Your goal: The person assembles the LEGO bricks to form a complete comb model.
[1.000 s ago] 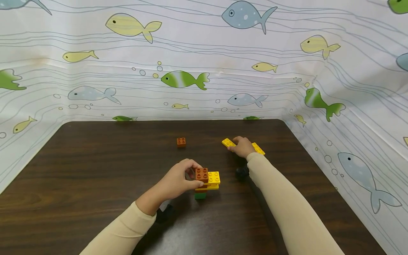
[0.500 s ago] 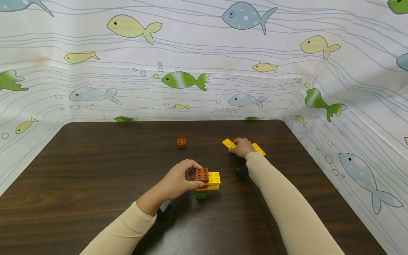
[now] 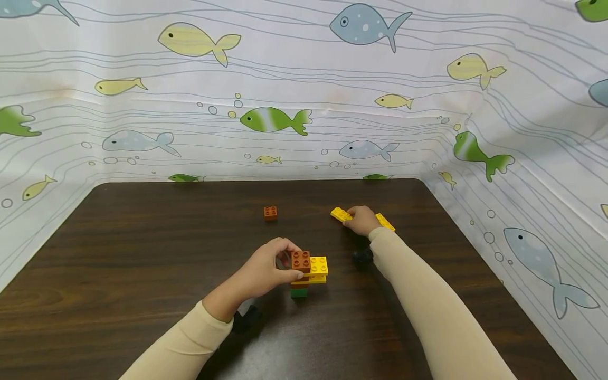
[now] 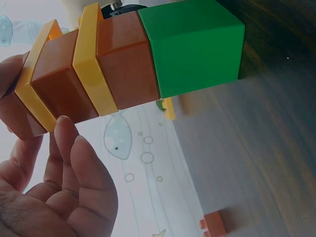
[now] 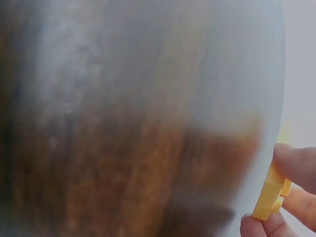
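Note:
My left hand (image 3: 263, 269) grips the upper part of a stack of toy building bricks (image 4: 131, 59), thumb on one side and fingers on the other. The stack has a green brick (image 3: 299, 292) at the bottom, then brown bricks (image 3: 301, 261) alternating with flat yellow bricks (image 3: 319, 265) that jut out to the right. Farther back on the right, my right hand (image 3: 363, 220) pinches a flat yellow brick (image 5: 269, 195) between thumb and fingers. That brick's left end (image 3: 340, 213) shows beside the fingers. Another flat yellow brick (image 3: 385, 221) lies just right of the hand, partly hidden by it.
A loose brown brick (image 3: 270, 213) lies on the dark wooden table (image 3: 166, 237), beyond the stack. A white curtain (image 3: 294, 68) printed with fish rises along the table's back and sides.
The right fingertips have shifted very slightly rightward at the flat yellow brick. The left hand and the stack hold still.

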Demonstrator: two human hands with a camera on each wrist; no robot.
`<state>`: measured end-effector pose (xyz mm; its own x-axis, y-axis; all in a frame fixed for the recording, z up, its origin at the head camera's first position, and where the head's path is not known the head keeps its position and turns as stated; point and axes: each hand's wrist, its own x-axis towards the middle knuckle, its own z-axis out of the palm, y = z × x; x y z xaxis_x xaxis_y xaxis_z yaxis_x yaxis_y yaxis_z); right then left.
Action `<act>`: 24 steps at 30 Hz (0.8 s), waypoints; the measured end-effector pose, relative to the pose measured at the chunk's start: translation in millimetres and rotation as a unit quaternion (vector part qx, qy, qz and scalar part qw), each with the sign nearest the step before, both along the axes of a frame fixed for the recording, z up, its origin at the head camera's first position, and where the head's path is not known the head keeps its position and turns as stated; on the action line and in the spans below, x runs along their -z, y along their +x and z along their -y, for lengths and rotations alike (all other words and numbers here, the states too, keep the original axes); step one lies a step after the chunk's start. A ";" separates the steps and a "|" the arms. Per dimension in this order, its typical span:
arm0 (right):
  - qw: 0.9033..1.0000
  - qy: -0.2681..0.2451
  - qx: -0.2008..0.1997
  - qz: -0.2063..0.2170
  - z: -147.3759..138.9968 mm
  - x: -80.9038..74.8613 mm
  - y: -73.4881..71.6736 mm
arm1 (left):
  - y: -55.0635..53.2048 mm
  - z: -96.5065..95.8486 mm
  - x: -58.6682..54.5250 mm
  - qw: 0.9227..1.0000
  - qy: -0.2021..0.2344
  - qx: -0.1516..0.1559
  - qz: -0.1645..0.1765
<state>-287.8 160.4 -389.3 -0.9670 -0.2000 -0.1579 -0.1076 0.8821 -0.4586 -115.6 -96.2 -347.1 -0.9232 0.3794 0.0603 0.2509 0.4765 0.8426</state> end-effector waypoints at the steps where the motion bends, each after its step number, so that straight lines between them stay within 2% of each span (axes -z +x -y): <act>1: 1.000 -0.006 0.000 -0.003 -0.3 -0.7 0.9 | 0.1 0.1 0.0 1.000 -0.001 -0.001 0.000; 6: 0.999 -0.032 -0.007 -0.020 -0.8 -5.5 6.7 | 0.2 0.2 0.4 1.000 -0.002 -0.002 -0.001; 10: 0.998 -0.053 -0.027 -0.028 1.3 -11.0 14.7 | 0.2 -0.1 0.5 1.000 0.000 0.000 -0.002; 24: 0.990 -0.081 -0.112 -0.043 14.7 -31.0 55.3 | -1.1 0.1 1.3 1.000 0.000 0.000 0.003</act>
